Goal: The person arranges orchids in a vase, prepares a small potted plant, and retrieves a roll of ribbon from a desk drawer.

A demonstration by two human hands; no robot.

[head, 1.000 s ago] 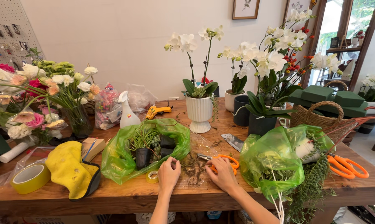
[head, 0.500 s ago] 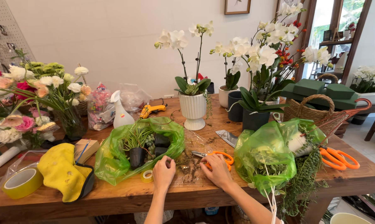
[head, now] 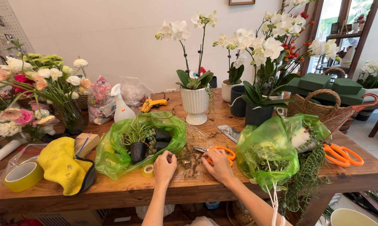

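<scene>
A small heap of moss and plant scraps (head: 188, 161) lies on a clear plastic sheet near the front edge of the wooden surface (head: 197, 188), between the two hands. The left hand (head: 164, 167) rests at the heap's left side, fingers curled under into a loose fist; whether it grips anything cannot be told. The right hand (head: 217, 165) rests at the heap's right side, fingers bent down onto the scraps, its grip likewise unclear. Orange-handled scissors (head: 218, 151) lie just behind the right hand. A small roll of tape (head: 147, 170) sits just left of the left hand. Behind it, a green plastic bag (head: 113, 152) holds small potted plants (head: 138, 146). To the right, a second green bag (head: 268, 152) encloses trailing greenery. A white-potted orchid (head: 195, 104) stands farther back. A yellow cloth (head: 63, 165) lies at far left.
</scene>
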